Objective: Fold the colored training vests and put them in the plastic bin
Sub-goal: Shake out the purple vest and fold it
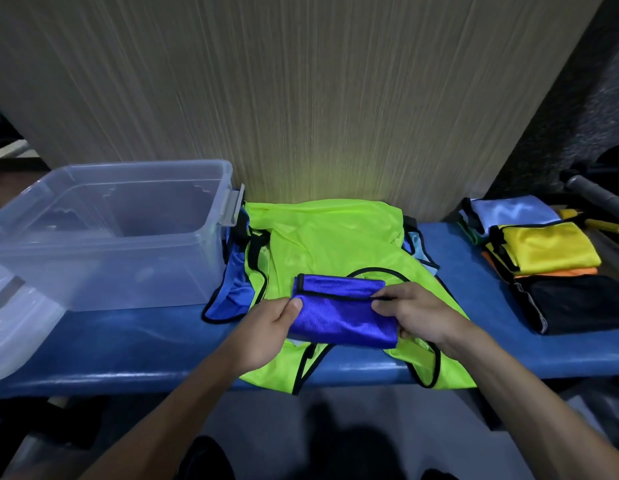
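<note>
Both hands pinch the folded royal-blue mesh vest (342,313) above the neon-green vest (336,237) on the blue table (128,344): left hand (266,327) and right hand (419,313) fingers clamped on opposite ends. Light, limp, slippery fabric; I'd support both ends so folds hold.

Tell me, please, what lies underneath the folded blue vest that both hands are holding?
The folded blue vest rests on a neon green vest spread over the blue bench. More blue fabric peeks out at the green vest's left; what lies beneath it is covered.

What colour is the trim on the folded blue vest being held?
Black, along the folded blue vest's upper edge; seen in the head view.
</note>
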The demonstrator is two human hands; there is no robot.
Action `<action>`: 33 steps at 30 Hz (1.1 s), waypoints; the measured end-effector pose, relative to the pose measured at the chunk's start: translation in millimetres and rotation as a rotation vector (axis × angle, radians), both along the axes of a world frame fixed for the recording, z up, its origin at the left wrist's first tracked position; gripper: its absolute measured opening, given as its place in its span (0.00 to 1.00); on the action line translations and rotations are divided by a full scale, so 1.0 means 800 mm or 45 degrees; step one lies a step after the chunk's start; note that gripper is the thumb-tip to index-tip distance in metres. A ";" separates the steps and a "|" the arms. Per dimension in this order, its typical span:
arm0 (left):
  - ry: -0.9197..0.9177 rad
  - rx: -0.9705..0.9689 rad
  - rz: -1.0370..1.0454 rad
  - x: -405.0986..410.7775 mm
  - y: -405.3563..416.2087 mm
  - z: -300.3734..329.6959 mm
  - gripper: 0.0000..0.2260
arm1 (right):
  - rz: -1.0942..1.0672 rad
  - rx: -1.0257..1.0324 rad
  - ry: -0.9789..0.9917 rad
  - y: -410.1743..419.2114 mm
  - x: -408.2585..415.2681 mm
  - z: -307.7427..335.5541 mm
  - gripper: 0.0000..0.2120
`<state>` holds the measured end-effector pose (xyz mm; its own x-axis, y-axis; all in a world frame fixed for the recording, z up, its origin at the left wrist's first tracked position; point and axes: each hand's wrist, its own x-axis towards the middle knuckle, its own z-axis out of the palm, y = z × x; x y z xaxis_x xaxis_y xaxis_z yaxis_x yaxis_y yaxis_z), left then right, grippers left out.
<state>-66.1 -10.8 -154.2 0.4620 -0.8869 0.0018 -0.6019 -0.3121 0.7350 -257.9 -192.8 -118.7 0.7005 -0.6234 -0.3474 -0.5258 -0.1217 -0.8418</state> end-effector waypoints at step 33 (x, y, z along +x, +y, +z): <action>-0.343 0.104 0.083 0.033 -0.066 0.033 0.07 | -0.312 -0.845 0.050 -0.004 0.045 -0.042 0.08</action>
